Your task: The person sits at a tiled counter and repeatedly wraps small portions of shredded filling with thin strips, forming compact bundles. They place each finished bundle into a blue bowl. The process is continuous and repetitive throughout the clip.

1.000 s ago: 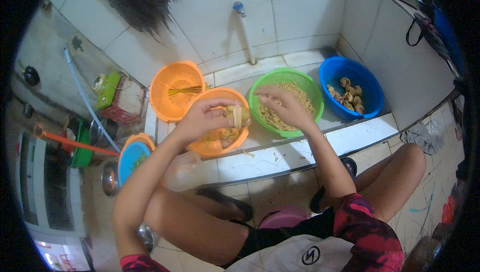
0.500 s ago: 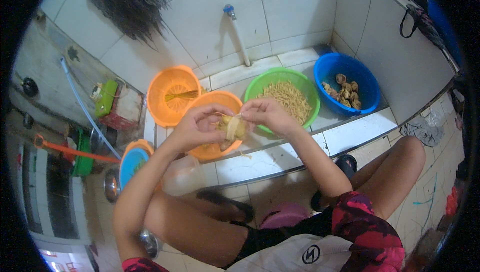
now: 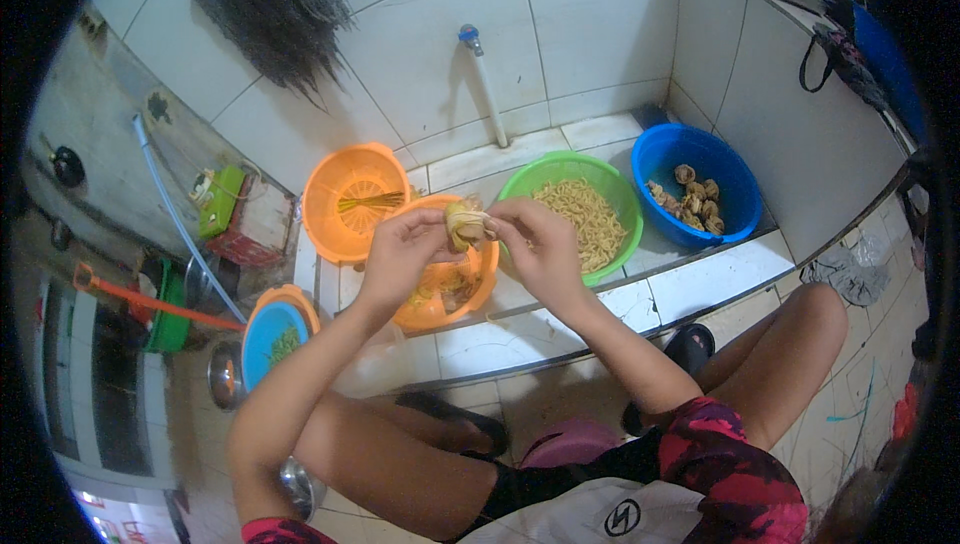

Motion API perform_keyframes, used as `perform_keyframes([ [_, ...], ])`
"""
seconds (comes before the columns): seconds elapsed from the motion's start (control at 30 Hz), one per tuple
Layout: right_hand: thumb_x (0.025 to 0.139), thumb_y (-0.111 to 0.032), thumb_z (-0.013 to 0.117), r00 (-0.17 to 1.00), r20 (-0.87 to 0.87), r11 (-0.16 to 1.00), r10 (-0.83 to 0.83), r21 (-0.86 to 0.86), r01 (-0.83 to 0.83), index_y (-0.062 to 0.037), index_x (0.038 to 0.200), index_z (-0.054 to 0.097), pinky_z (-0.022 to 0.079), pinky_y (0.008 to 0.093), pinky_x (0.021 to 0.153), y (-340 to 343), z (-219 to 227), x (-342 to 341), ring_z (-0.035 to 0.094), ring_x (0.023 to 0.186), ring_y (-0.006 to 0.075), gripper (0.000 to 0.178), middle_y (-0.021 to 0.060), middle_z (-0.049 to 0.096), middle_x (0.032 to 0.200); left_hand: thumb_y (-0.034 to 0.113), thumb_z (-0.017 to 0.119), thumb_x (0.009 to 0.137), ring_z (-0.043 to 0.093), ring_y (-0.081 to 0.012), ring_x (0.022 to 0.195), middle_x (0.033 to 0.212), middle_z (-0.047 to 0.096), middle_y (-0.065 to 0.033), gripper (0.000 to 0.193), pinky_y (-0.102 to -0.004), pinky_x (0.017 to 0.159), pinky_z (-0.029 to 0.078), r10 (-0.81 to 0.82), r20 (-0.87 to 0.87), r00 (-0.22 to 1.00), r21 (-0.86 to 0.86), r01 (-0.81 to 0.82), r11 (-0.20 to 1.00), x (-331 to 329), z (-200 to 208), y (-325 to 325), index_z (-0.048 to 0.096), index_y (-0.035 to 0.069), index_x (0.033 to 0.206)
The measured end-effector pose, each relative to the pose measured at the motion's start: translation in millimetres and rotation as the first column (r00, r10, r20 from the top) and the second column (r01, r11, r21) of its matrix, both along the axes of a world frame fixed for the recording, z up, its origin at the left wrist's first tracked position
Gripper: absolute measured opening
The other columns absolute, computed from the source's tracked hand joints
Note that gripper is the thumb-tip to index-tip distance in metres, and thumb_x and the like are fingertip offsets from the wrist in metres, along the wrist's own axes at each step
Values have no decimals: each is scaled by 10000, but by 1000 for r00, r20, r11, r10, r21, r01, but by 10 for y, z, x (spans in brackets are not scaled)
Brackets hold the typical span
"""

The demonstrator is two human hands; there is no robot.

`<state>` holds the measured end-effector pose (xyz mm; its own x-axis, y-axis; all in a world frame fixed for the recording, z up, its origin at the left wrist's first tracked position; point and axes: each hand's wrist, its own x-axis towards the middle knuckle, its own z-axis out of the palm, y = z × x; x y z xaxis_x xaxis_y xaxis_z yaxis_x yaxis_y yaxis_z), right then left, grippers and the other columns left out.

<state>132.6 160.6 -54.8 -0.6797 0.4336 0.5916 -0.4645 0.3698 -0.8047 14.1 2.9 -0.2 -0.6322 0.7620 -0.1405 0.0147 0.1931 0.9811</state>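
Observation:
Between my hands, over the near orange basin (image 3: 484,289), is a small yellowish bundle (image 3: 464,225) wound with a pale strand. My left hand (image 3: 405,249) grips its left side with thumb and fingers. My right hand (image 3: 545,244) is closed in a pinch at the bundle's right side, where the pale strand ends. Yellowish, wet-looking pieces (image 3: 450,289) lie in the near orange basin, partly hidden by my left hand. Just right of my right hand, a green basin (image 3: 628,206) holds many pale, curly strands (image 3: 578,219).
A blue basin (image 3: 740,184) at the right holds several brownish wrapped bundles (image 3: 700,199). The far orange basin (image 3: 330,169) holds thin yellow sticks (image 3: 370,202). At the left stand a light-blue bowl (image 3: 258,329) with green bits and a metal bowl (image 3: 222,374). A tap pipe (image 3: 488,94) rises behind.
The bundle has been lifted slightly and turned, and the strand now wraps it differently. My left hand has shifted a little. The whole view has moved slightly, so the basins appear lower.

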Motion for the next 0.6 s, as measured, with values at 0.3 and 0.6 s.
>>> perform_keyframes([
  [0.3, 828, 58, 630, 994, -110, 955, 1, 294, 31, 5, 1053, 656, 538, 354, 767, -51, -18, -7, 654, 892, 308, 233, 153, 635, 1013, 259, 592, 984, 636, -117, 990, 1113, 643, -64, 364, -277, 865, 532, 24, 84, 996, -36, -21, 999, 86, 18, 8, 595, -6, 1234],
  [0.6, 856, -26, 686, 995, 39, 974, 88, -213, -78, 11, 981, 684, 535, 300, 707, -61, -145, -102, 663, 763, 161, 130, 89, 689, 859, 262, 535, 1012, 631, -148, 1054, 1166, 623, -57, 388, -304, 929, 532, -31, 253, 967, 134, -4, 991, -24, 6, -9, 520, 8, 1305],
])
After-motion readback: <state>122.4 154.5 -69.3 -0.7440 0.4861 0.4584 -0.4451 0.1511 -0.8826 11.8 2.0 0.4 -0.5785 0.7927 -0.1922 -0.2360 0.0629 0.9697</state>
